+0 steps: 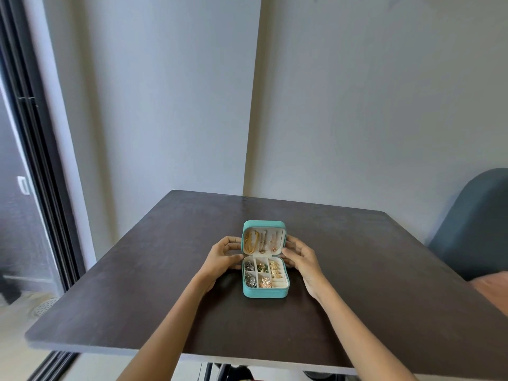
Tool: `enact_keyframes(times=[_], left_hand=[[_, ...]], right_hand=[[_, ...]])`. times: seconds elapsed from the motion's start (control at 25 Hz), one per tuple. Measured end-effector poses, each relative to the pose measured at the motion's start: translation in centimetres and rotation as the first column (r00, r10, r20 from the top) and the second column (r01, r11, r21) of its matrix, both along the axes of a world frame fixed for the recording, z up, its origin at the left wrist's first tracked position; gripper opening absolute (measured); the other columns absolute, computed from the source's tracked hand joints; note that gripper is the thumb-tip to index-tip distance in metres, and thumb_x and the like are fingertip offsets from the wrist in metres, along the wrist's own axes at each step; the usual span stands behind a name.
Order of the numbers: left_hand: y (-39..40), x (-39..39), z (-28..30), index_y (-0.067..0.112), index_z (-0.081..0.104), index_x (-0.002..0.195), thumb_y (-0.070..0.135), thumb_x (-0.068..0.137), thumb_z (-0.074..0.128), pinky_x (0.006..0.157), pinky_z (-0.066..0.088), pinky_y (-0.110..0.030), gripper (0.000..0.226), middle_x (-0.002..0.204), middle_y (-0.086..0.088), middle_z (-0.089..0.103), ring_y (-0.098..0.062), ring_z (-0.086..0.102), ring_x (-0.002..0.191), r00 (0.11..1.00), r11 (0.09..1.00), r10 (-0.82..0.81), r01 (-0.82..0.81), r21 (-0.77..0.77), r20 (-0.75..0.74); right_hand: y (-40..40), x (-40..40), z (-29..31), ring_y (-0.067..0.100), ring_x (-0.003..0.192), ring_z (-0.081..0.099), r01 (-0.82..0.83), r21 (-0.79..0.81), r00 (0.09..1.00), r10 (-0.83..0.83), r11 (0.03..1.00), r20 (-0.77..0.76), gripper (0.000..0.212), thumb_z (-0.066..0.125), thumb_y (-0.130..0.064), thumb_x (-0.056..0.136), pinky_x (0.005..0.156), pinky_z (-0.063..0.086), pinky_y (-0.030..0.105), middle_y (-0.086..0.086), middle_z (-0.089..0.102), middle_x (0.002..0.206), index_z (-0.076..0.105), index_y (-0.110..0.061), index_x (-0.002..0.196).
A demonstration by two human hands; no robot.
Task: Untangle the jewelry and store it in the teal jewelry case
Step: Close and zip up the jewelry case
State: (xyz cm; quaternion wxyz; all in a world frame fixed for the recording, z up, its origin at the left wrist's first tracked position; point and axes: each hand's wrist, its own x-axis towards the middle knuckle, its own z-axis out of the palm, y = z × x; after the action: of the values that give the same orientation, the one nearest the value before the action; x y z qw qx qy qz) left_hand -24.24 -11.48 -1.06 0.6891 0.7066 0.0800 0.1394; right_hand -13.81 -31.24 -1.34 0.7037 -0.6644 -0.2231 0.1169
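While a sliding door (41, 188) runs down the far left, beyond the table's left edge, the dark table (137, 284) fills the middle of the view. The left hand (224, 257) rests at the left side of the case (265, 292), fingers loosely spread, fingertips at the lid's left edge and thumb by the hinge; it grips nothing. The teal case sits near the table's middle, a little toward the far edge, its lid (264, 224) standing upright. Chains (259, 240), gold and rose, hang inside the lid. The tray below is split into compartments: silver pieces (249, 272) at left, green-and-gold ones in the middle, a rose-gold cluster (266, 282) nearer, gold rings (275, 270) at right. The right hand (301, 257) mirrors the left, fingers relaxed and open against the lid's right side, thumb by the tray's corner. A blue-grey chair (472, 224) stands past the table's right edge.
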Motion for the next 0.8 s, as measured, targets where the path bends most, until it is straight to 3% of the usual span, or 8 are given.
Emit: enact_keyframes(times=[0.16,0.28,0.44,0.6,0.72,0.8], left_hand=[[-0.5,-1.5,0.0,0.017,0.057,0.115,-0.004,0.085,0.061,0.079,0.056,-0.027,0.036,0.122,-0.004,0.061,-0.019,0.068,0.099,0.998,0.999,-0.039,0.04,-0.004,0.053],[-0.7,-2.3,0.0,0.018,0.053,0.124,-0.006,0.087,0.058,0.083,0.055,-0.024,0.044,0.128,-0.005,0.058,-0.015,0.063,0.107,0.997,0.996,-0.076,0.075,0.046,0.03],[-1.2,-2.9,0.4,0.017,0.036,0.141,0.001,0.088,0.06,0.092,0.049,-0.024,0.06,0.138,-0.004,0.049,-0.015,0.055,0.117,0.992,0.985,-0.12,0.123,0.118,-0.031],[-1.0,-4.1,0.4,0.025,0.013,0.15,0.008,0.08,0.068,0.112,0.033,-0.034,0.091,0.15,0.002,0.031,-0.016,0.036,0.135,0.959,0.953,-0.258,0.273,0.133,-0.121],[-1.3,-4.7,0.5,0.031,-0.001,0.149,0.01,0.079,0.072,0.118,0.021,-0.038,0.103,0.155,0.003,0.018,-0.018,0.022,0.143,0.92,0.897,-0.315,0.369,0.243,-0.234],[-1.9,-4.4,0.3,0.031,-0.001,0.149,0.009,0.08,0.072,0.117,0.021,-0.04,0.102,0.155,0.001,0.016,-0.021,0.021,0.142,0.935,0.868,-0.239,0.326,0.374,-0.26]], right_hand=[[-0.4,-0.7,0.1,0.023,0.103,0.066,0.033,0.029,0.999,-0.033,0.999,-0.011,0.032,0.065,-0.003,0.085,0.089,0.054,0.041,0.008,0.07,0.11,0.067,-0.022,0.11],[-1.0,-1.7,0.2,0.018,0.096,0.067,0.026,0.024,1.0,-0.026,0.999,0.001,0.03,0.063,0.0,0.085,0.081,0.056,0.033,0.005,0.071,0.104,0.069,-0.019,0.107],[-1.4,-2.6,0.3,0.009,0.087,0.067,0.022,0.007,1.0,-0.022,1.0,-0.002,0.027,0.061,0.005,0.085,0.071,0.054,0.019,0.001,0.071,0.099,0.068,-0.004,0.109],[-1.4,-2.9,0.3,0.008,0.088,0.066,0.029,-0.016,0.999,-0.028,0.999,0.014,0.026,0.059,0.007,0.086,0.07,0.053,0.017,0.0,0.071,0.1,0.069,-0.012,0.101],[-1.3,-3.0,0.3,0.007,0.088,0.067,0.035,-0.04,0.999,-0.034,0.999,0.024,0.027,0.057,0.007,0.087,0.069,0.053,0.016,0.001,0.071,0.1,0.07,-0.013,0.1],[-1.1,-3.0,0.2,0.008,0.089,0.067,0.047,-0.045,0.999,-0.046,0.998,0.026,0.027,0.056,0.007,0.088,0.067,0.052,0.015,0.001,0.071,0.101,0.071,-0.014,0.098]])
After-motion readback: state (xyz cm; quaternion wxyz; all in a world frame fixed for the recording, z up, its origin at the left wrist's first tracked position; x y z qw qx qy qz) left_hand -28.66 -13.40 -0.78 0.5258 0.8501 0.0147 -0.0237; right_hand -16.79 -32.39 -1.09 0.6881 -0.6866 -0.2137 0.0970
